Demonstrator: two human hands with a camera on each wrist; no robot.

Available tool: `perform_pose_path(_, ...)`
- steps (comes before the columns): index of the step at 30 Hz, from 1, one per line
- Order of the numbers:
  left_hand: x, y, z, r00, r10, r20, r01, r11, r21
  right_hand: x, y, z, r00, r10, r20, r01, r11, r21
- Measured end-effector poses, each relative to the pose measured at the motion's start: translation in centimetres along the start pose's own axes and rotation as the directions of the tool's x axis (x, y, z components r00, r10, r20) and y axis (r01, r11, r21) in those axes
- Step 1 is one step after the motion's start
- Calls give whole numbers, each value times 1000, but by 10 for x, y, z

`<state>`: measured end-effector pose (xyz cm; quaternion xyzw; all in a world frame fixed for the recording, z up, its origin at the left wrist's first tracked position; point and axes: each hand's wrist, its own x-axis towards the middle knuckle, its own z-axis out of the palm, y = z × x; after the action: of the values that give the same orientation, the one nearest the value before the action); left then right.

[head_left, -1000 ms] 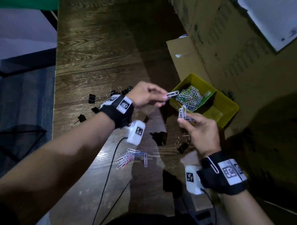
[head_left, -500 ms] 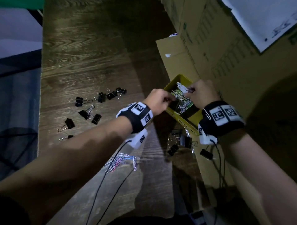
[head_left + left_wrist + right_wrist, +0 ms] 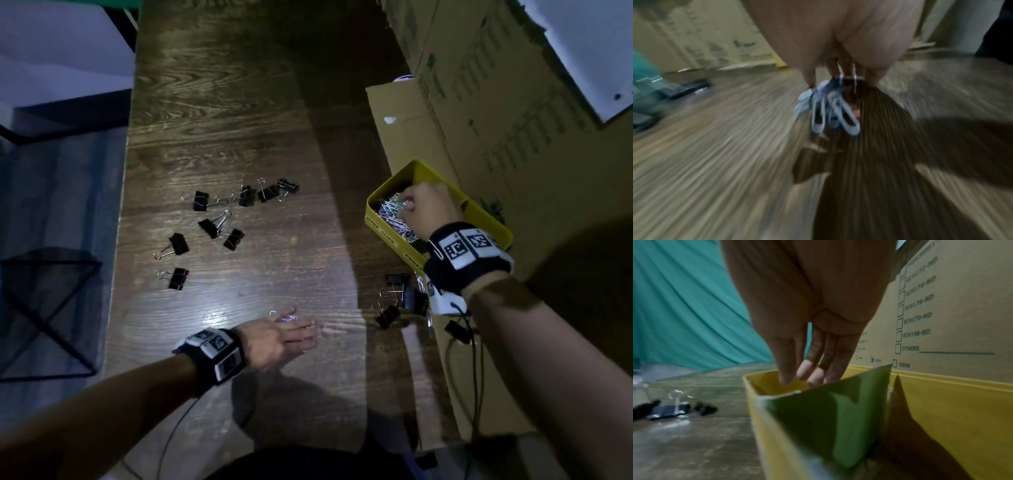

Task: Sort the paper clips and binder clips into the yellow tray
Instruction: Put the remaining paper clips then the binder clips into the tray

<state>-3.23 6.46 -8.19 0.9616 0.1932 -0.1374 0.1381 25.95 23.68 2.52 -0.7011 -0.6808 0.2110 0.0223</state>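
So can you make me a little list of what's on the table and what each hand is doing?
left hand: fingers out flat over loose paper clips on the wooden table
right hand: reaching into the yellow tray; whether it holds anything is hidden
tray's near part: pile of paper clips
binder clips: black, scattered on the table, more near the tray
beside tray: cardboard boxes

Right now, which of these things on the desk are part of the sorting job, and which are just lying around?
Part of the job:
- yellow tray, right hand over its paper clip pile
- loose paper clips under the left hand
- binder clips scattered on the table

Just lying about:
- cardboard boxes
- black wire stand
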Motion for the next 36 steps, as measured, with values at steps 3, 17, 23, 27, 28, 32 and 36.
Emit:
perform_pose_path(3,-28,-5,8,997,-63,-47,62,998,-11,-23,-16,-2,991,-65,-116,76,993,92)
perform_pose_path(17,-17,31,-23,500,-855,136,807,403,-430,-161,-117,167,890,-182,418,180,983,45)
perform_pose_path(23,-17,38,-13,540,-840,60,672,387,-632,-155,-120,174,880,-263,396,277,961,23)
perform_pose_path(27,-28,35,-8,593,-805,-13,595,449,-667,-151,-118,177,886,-246,392,236,969,75)
perform_pose_path(28,-30,34,-8,606,-795,-27,583,467,-665,-148,-118,175,890,-241,388,221,971,95)
perform_pose_path(32,-34,30,-8,692,-716,-98,540,603,-587,-142,-117,172,887,-268,376,259,963,74)
perform_pose_path(36,-34,23,-11,722,-691,-32,583,632,-511,-140,-119,165,876,-257,409,257,965,55)
